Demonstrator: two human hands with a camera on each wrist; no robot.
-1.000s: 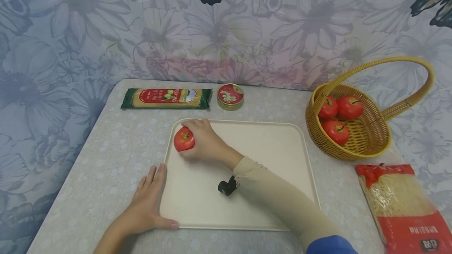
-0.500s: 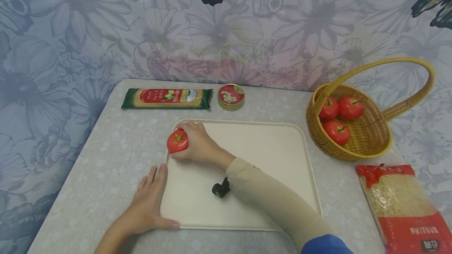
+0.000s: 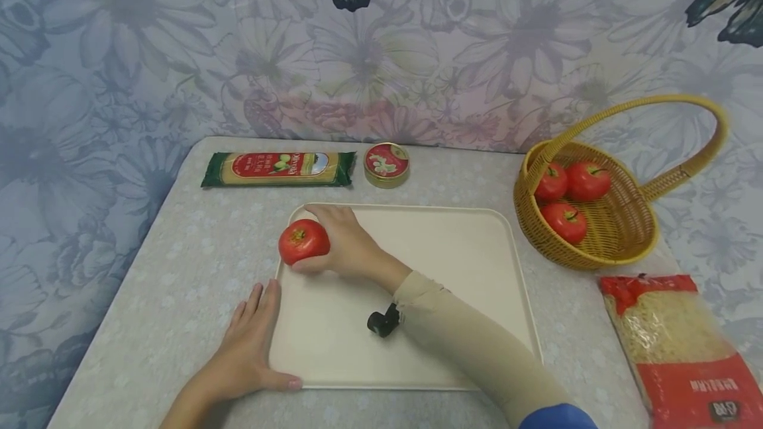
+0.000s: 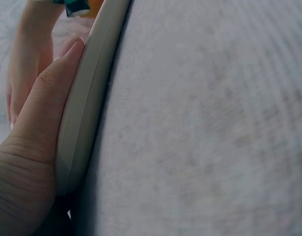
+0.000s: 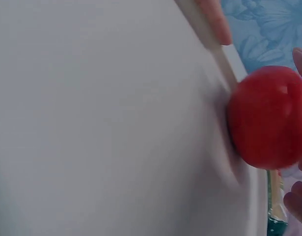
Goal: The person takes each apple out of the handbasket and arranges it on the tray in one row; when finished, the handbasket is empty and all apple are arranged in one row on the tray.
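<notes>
Straight-fingered, the left hand lies along the left edge of the tray, its thumb reaching to the near edge by the corner. The right hand is spread loosely round a tomato, thumb on the near side and fingers toward the far side, with gaps showing between fingertips and fruit in the right wrist view. Whether the thumb touches it is hard to tell from these angles. The tomato, stem end up, is at the tray's far left corner, overlapping the left rim in the head view.

A small black camera shows at the cuff of the tan sleeve, over the middle of the tray. Beyond, on the bench, a green-ended packet lies beside a round, red-topped tin. To the right stands a yellow wicker basket holding three more tomatoes; nearer lies a red and clear bag.
</notes>
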